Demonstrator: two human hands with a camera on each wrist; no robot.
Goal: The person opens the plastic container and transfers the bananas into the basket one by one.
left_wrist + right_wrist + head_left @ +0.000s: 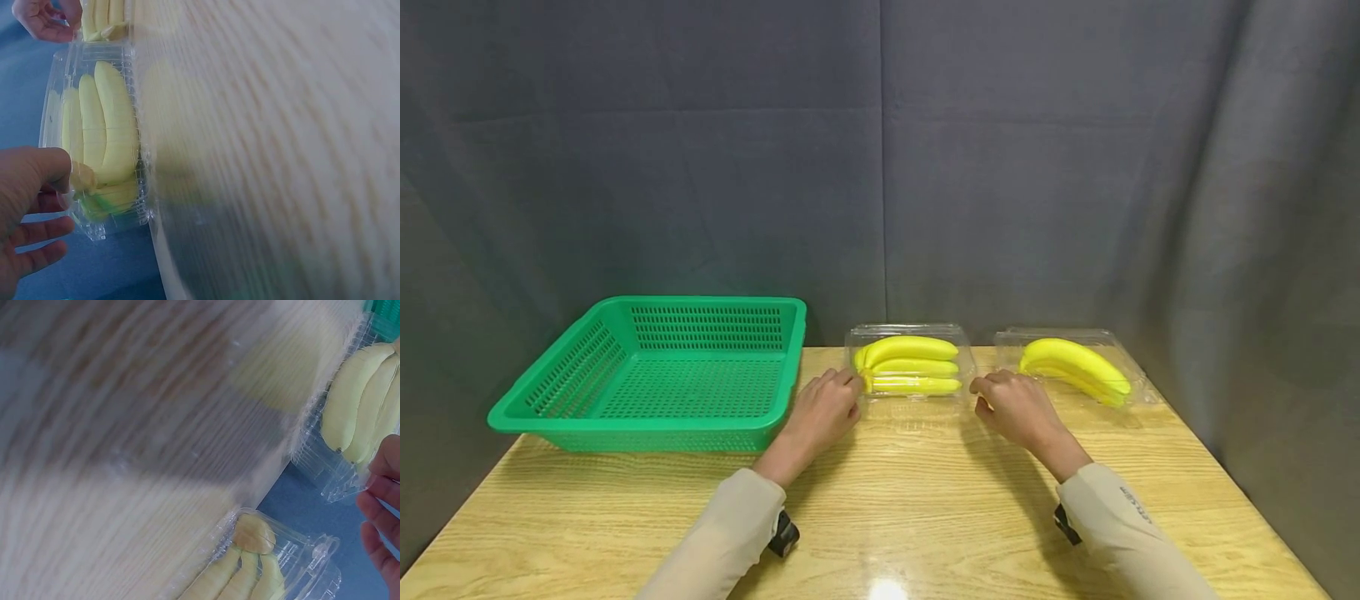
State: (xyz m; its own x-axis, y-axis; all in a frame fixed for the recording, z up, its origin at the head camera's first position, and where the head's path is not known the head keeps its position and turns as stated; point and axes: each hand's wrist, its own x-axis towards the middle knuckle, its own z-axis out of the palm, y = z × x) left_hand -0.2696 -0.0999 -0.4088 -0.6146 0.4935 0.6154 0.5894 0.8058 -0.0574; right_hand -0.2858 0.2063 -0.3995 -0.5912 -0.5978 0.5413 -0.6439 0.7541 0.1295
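Note:
A clear plastic clamshell box (910, 329) holding a bunch of yellow bananas (917, 367) lies at the back middle of the table. My left hand (823, 408) is at its near left corner; in the left wrist view, the thumb and forefinger pinch the box's edge (53, 125) while the other fingers (44, 231) spread apart. At the near right corner is my right hand (1018, 408). The right wrist view shows its thumb and fingertips (372, 481) pinching the corner of the same box (340, 487). The bananas show through the closed plastic.
Right of my right hand lies a second clear box (1007, 337) with bananas (1075, 367). A green slotted basket (655, 423) stands at the left, its rim close to my left hand. Behind the wooden table (910, 492) hangs a grey curtain (775, 183).

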